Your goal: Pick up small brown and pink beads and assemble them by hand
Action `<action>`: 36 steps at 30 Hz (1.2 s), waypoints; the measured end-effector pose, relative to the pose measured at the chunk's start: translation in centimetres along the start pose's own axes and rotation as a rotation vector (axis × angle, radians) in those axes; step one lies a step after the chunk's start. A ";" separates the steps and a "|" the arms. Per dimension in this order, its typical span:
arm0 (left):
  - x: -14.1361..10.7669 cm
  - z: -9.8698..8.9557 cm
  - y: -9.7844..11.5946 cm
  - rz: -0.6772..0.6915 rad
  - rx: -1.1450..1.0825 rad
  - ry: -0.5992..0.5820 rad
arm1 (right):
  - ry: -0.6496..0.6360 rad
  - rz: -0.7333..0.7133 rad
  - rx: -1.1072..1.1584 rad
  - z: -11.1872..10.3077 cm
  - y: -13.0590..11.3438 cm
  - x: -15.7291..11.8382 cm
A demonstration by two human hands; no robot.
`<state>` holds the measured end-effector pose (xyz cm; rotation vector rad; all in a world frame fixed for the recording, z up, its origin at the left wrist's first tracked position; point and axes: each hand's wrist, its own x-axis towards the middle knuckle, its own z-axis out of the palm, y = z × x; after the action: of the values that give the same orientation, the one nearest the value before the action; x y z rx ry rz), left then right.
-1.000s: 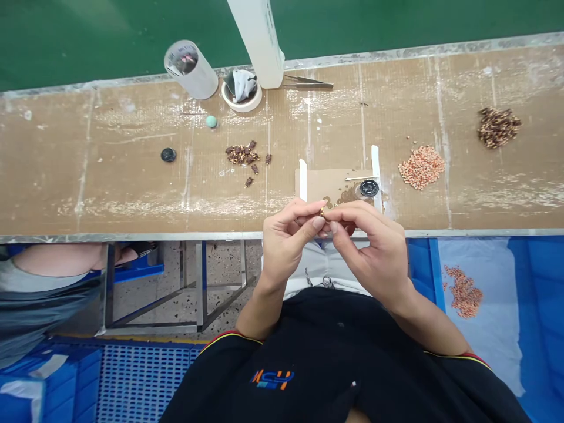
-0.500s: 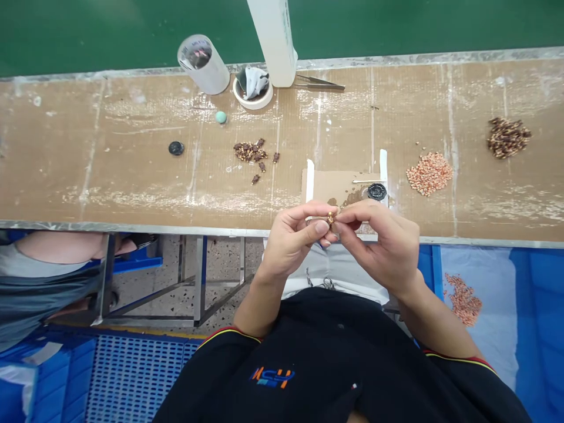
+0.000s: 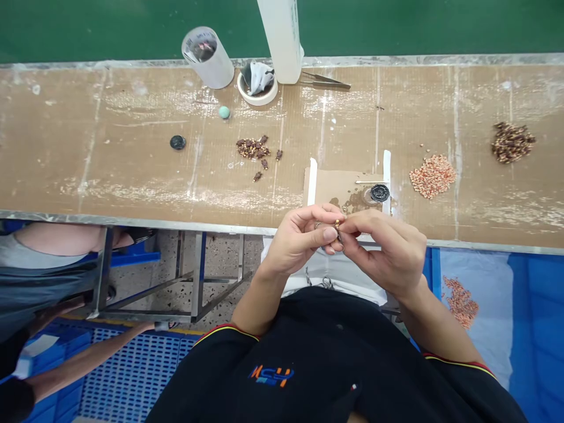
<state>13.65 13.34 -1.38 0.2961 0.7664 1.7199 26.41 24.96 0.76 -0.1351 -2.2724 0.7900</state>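
Observation:
A small brown and gold piece (image 3: 338, 227) is pinched between my two hands at the table's front edge. My left hand (image 3: 308, 235) grips it from the left with thumb and fingers. From the right, my right hand (image 3: 384, 244) closes its thumb and index finger on the same piece. Just beyond them lies a stained cardboard sheet (image 3: 330, 179) with white strips at its sides. A round black dish (image 3: 379, 192) and a cotton swab (image 3: 369, 182) are on its right part.
Brown and gold pieces (image 3: 253, 148) lie left of centre, pink pieces (image 3: 432, 176) and a dark pile (image 3: 512, 143) at right. Farther back are a white cylinder (image 3: 214, 64), a tape roll (image 3: 259, 98), a tall bottle (image 3: 284, 47) and tweezers (image 3: 328, 82). Another person's arm (image 3: 88, 359) is at lower left.
Both hands have shifted slightly right and down, and the piece between them is turned differently. Another person's arm has come into view at the lower left.

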 end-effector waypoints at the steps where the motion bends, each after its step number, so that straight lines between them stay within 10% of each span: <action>1: 0.0 -0.1 0.0 -0.002 0.000 -0.006 | -0.010 -0.007 -0.014 0.0 0.0 0.0; 36: 0.0 -0.4 -0.6 -0.088 -0.018 0.097 | -0.015 0.051 0.038 0.5 -0.1 -1.1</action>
<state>13.90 13.23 -2.09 0.1653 0.8224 1.6667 26.91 24.24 -0.13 -0.1709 -2.2743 0.8631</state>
